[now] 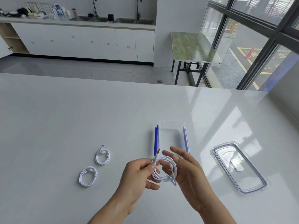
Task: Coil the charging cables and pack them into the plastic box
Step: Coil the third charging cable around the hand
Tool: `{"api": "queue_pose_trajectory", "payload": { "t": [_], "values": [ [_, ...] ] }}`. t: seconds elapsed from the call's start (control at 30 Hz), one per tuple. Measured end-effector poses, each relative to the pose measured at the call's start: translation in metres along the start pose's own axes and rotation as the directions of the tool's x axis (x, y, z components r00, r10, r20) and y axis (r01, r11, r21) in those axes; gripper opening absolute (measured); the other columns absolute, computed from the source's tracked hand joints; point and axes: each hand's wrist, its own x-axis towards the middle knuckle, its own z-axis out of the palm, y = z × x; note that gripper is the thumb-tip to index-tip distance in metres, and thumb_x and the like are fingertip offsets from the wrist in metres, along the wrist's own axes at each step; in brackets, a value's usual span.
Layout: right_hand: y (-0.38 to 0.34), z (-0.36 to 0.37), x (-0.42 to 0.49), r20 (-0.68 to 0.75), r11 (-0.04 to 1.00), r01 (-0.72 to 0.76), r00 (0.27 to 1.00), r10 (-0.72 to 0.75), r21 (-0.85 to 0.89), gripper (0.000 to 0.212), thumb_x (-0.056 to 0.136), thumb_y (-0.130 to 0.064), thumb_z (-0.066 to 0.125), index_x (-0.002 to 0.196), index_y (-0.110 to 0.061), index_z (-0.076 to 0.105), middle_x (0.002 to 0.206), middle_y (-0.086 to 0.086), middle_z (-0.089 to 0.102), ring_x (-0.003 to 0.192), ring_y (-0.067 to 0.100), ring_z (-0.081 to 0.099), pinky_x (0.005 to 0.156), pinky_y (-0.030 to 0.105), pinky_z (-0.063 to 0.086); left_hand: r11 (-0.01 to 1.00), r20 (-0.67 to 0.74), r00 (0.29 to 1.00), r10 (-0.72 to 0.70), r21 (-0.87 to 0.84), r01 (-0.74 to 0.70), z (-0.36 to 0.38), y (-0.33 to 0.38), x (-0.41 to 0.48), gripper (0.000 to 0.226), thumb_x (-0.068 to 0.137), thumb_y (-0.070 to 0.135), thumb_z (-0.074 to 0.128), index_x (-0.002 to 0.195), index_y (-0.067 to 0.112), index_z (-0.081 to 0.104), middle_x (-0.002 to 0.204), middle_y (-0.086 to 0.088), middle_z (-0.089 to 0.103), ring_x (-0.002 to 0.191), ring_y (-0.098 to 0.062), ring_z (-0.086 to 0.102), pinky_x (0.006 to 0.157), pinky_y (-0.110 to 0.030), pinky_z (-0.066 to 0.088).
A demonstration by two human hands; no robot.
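A white charging cable [168, 172] wound into loops hangs between my hands just in front of the plastic box. My left hand [137, 177] pinches the loops near the orange-tipped plug. My right hand [187, 172] has its fingers spread, and the loops hang over them. The clear plastic box [171, 125] with blue clips stands uncovered on the white table, with nothing inside it. Two more coiled white cables lie to the left, one [102, 156] further away and one [88, 176] closer to me.
The box's clear lid [239, 168] with a blue seal lies flat on the table to the right of my hands. Beyond the table's far edge are a tiled floor, a counter with sinks and a small green-topped table by the windows.
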Motion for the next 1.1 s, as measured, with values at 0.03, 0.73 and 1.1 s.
{"api": "queue_pose_trajectory", "payload": {
  "t": [0.03, 0.73, 1.1],
  "values": [
    [0.001, -0.003, -0.002, -0.003, 0.998, 0.023, 1.000, -0.023, -0.058, 0.046, 0.080, -0.014, 0.072, 0.125, -0.008, 0.063, 0.122, 0.013, 0.073, 0.112, 0.036, 0.069, 0.102, 0.051, 0.050, 1.000, -0.009, 1.000, 0.002, -0.008, -0.002, -0.001, 0.000, 0.001, 0.021, 0.098, 0.010, 0.058, 0.091, 0.010, 0.078, 0.070, -0.006, 0.065, 0.062, -0.021, 0.066, 0.066, -0.045, 0.063],
    [0.018, -0.021, -0.018, 0.158, 0.923, 0.147, 0.983, -0.095, -0.355, 0.038, 0.079, -0.018, 0.077, 0.117, -0.017, 0.073, 0.097, 0.018, 0.074, 0.087, 0.023, 0.066, 0.077, 0.035, 0.054, 0.988, -0.069, 0.998, 0.003, -0.152, -0.013, -0.001, 0.003, 0.000, 0.019, 0.097, 0.004, 0.057, 0.094, -0.001, 0.074, 0.064, -0.006, 0.068, 0.059, -0.021, 0.068, 0.067, -0.039, 0.062],
    [0.016, -0.032, -0.007, -0.058, 1.000, 0.008, 0.998, -0.008, 0.002, 0.019, 0.084, 0.014, 0.055, 0.088, 0.007, 0.072, 0.072, 0.023, 0.059, 0.056, 0.025, 0.051, 0.043, 0.030, 0.045, 0.963, -0.124, 0.992, -0.006, -0.268, -0.028, -0.002, 0.005, 0.002, 0.017, 0.096, 0.005, 0.059, 0.092, -0.003, 0.073, 0.076, -0.016, 0.072, 0.068, -0.028, 0.071, 0.068, -0.036, 0.061]
  ]
}}
